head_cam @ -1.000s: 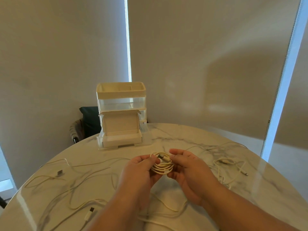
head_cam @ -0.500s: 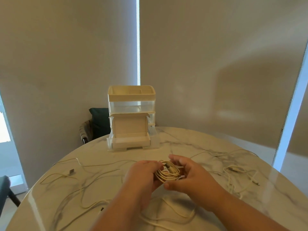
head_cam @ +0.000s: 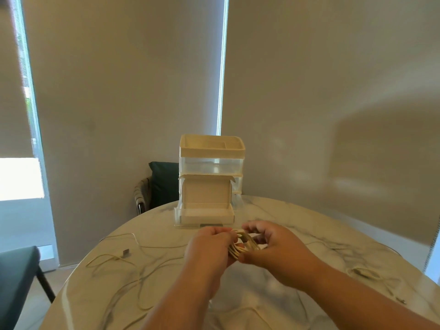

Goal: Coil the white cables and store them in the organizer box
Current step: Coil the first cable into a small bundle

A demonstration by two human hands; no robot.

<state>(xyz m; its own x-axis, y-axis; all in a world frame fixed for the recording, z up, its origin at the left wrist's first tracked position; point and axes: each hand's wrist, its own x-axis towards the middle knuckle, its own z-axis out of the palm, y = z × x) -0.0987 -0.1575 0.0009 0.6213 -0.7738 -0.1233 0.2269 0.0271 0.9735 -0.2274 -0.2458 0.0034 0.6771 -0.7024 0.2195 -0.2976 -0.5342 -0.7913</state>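
A small coil of white cable [head_cam: 245, 245] is held between both hands above the marble table [head_cam: 297, 225]. My left hand [head_cam: 209, 248] grips its left side, my right hand [head_cam: 273, 248] pinches its right side from thumb and fingers. The white and clear organizer box [head_cam: 210, 182] stands at the table's far edge, just beyond the hands, with its lowest drawer [head_cam: 206, 216] pulled out and open. Loose white cables [head_cam: 133, 258] lie spread over the left of the table, and another loose cable [head_cam: 366, 273] lies at the right.
A dark chair with a cushion [head_cam: 162, 184] stands behind the table, left of the organizer. Another dark chair [head_cam: 16, 282] is at the lower left. Blinds and window strips close off the back.
Both hands have carried the coil forward, closer to the organizer's open drawer. The view has swung left and lifted, so the organizer now sits nearer the centre.
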